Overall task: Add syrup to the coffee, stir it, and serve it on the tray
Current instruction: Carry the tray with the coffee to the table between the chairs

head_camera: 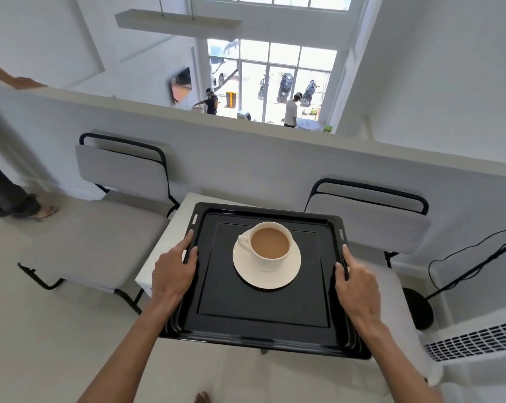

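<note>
Cup [270, 247] on saucer [286, 276], on tray [263, 315] between my hands; table [170, 245] beneath, chairs [121, 175] behind left and right.

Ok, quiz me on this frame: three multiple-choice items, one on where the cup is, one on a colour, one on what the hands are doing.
1. Where does the cup stand?
A. On a saucer on the tray
B. Directly on the white table
C. On the left chair seat

2. What colour is the tray?
A. White
B. Black
C. Red

3. What state are the hands in?
A. Both hang free above the tray
B. Only the right hand holds the tray
C. Each grips one side rim of the tray

Answers:
1. A, since the cup sits on the white saucer in the far half of the tray.
2. B, since its whole surface and rim show glossy black.
3. C, since the left hand wraps the left rim and the right hand wraps the right rim.
</note>
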Demonstrator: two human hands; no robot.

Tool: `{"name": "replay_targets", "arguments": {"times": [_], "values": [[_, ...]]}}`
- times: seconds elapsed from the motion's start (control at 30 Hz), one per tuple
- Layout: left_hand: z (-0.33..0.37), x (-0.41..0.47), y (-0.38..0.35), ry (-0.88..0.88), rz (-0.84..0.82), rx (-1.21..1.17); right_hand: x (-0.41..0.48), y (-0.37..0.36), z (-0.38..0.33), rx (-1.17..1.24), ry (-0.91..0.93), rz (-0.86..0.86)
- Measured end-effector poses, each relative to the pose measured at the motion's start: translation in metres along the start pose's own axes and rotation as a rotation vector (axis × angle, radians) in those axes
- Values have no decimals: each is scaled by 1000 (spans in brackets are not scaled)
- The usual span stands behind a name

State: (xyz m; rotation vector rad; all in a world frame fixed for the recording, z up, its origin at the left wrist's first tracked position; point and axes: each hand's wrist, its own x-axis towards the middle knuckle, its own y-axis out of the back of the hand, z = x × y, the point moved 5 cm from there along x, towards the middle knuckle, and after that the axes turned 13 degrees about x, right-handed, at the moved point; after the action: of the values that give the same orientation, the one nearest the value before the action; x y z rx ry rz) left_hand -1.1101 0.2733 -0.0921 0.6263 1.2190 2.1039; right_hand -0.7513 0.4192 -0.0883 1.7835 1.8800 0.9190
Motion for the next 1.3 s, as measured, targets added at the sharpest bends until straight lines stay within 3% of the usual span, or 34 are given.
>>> {"name": "replay_targets", "arguments": {"times": [0.5,1.3], "values": [[-70,147,-9,-65,-48,5,55,-125,-60,15,-73,29],[-128,342,-173,-32,-166,1,190,-308,-22,93,-211,47]]}}
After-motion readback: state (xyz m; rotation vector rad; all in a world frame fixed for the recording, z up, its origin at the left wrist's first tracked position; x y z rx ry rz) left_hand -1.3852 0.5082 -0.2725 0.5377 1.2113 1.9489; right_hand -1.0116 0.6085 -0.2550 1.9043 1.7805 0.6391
